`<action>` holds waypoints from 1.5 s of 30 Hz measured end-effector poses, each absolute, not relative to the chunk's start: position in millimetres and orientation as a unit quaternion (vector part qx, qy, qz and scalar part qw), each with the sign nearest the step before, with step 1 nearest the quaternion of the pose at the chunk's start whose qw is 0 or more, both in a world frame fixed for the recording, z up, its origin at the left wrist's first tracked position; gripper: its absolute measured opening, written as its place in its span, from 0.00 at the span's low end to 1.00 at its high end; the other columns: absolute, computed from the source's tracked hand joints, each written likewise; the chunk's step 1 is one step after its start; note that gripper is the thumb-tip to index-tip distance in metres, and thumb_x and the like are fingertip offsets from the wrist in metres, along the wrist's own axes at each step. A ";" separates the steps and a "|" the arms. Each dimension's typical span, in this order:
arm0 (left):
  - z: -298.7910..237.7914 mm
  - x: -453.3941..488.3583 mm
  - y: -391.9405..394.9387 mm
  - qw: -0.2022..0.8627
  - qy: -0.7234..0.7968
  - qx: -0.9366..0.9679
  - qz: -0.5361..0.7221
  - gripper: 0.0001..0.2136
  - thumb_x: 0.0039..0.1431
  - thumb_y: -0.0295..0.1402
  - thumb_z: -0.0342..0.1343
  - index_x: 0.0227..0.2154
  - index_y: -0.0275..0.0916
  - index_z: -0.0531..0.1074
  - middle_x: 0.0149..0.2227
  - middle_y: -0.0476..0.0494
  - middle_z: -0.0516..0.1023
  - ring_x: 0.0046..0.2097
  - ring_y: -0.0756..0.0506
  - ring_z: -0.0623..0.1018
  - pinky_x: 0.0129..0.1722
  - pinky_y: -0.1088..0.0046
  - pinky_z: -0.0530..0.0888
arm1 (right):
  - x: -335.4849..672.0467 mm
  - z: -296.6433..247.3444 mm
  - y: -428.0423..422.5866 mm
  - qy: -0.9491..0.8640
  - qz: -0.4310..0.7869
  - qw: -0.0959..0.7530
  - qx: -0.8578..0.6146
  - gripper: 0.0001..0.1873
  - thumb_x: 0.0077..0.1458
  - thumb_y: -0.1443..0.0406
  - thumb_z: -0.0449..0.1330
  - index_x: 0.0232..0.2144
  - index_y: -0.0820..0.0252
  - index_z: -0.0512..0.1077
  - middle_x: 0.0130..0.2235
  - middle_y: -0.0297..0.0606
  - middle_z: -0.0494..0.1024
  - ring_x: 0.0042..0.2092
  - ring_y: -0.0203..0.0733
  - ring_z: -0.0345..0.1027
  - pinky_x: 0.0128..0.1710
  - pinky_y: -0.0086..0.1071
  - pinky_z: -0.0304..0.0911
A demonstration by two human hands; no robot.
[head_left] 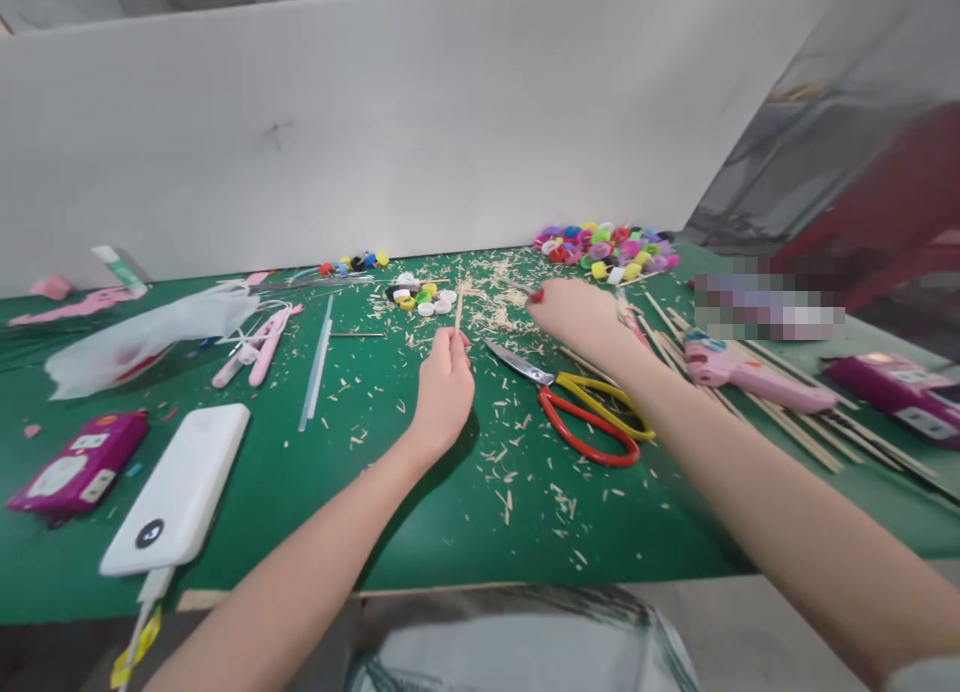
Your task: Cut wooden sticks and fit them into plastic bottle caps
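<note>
My left hand [444, 387] is closed around a short thin wooden stick [459, 310] held upright over the green mat [420, 512]. Farther back, my right hand [577, 312] rests knuckles-up on the mat with its fingers curled on something small and red that I cannot make out. Scissors with red and yellow handles [581, 404] lie open between the two hands. Wood shavings [495, 307] are scattered around both hands.
A heap of coloured bottle caps [607, 247] lies at the back right, a smaller cluster of caps [421, 297] at centre. A pink glue gun [742, 367] and long wooden sticks [795, 422] lie right. A white power bank [180, 487], purple box [79, 464], plastic bag [150, 334] lie left.
</note>
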State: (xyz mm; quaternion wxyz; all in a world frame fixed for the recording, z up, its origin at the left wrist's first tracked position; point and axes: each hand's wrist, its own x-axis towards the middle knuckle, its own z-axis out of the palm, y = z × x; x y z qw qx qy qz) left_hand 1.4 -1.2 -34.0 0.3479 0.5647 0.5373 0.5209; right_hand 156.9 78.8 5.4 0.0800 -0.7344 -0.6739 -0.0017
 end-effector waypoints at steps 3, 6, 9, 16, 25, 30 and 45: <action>-35.8 -2.8 2.6 0.324 0.559 0.581 0.494 0.09 0.65 0.33 0.40 0.30 0.40 0.61 0.22 0.53 0.61 0.24 0.52 0.62 0.27 0.76 0.57 | 153.9 2.7 67.0 -0.690 0.040 0.065 -0.720 0.20 0.55 0.59 0.51 0.44 0.65 0.70 0.41 0.54 0.77 0.41 0.51 0.72 0.33 0.34 0.60; -32.5 -2.9 1.1 0.303 0.571 0.591 0.482 0.09 0.65 0.33 0.40 0.30 0.40 0.62 0.22 0.53 0.60 0.23 0.52 0.62 0.27 0.76 0.57 | 148.6 7.1 63.0 -0.712 0.042 0.077 -0.696 0.19 0.56 0.59 0.50 0.45 0.65 0.68 0.40 0.52 0.77 0.41 0.49 0.72 0.33 0.33 0.59; -27.6 -5.1 1.4 0.272 0.581 0.596 0.483 0.09 0.65 0.32 0.41 0.30 0.40 0.63 0.22 0.53 0.61 0.24 0.51 0.62 0.28 0.76 0.57 | 143.4 14.1 63.5 -0.727 0.054 0.076 -0.680 0.17 0.57 0.59 0.50 0.44 0.64 0.67 0.40 0.49 0.77 0.40 0.48 0.71 0.33 0.33 0.58; -20.0 -11.1 1.8 0.230 0.584 0.627 0.462 0.10 0.65 0.34 0.41 0.31 0.40 0.65 0.23 0.52 0.64 0.26 0.51 0.64 0.29 0.76 0.58 | 142.2 4.3 70.5 -0.771 0.009 0.123 -0.625 0.17 0.59 0.57 0.51 0.43 0.64 0.67 0.44 0.48 0.75 0.45 0.50 0.68 0.38 0.35 0.60; -18.2 -12.8 2.5 0.197 0.597 0.649 0.428 0.12 0.66 0.34 0.40 0.37 0.39 0.68 0.33 0.46 0.74 0.32 0.48 0.70 0.33 0.75 0.61 | 157.8 0.4 61.5 -0.810 -0.026 0.100 -0.577 0.19 0.61 0.57 0.50 0.47 0.65 0.67 0.48 0.50 0.72 0.49 0.50 0.65 0.47 0.39 0.59; -20.1 -13.1 3.2 0.193 0.601 0.653 0.420 0.12 0.66 0.34 0.40 0.37 0.39 0.68 0.32 0.46 0.74 0.31 0.48 0.71 0.32 0.74 0.62 | 164.6 -14.1 64.9 -0.825 -0.070 0.033 -0.560 0.15 0.59 0.62 0.54 0.46 0.64 0.70 0.49 0.50 0.70 0.51 0.53 0.63 0.46 0.40 0.59; -19.3 -16.1 6.5 0.223 0.616 0.620 0.432 0.10 0.65 0.31 0.41 0.32 0.38 0.66 0.30 0.45 0.73 0.33 0.48 0.73 0.35 0.75 0.65 | 152.1 -22.8 70.6 -0.808 -0.046 0.222 -0.544 0.15 0.60 0.70 0.43 0.44 0.70 0.64 0.42 0.51 0.72 0.44 0.46 0.67 0.42 0.34 0.59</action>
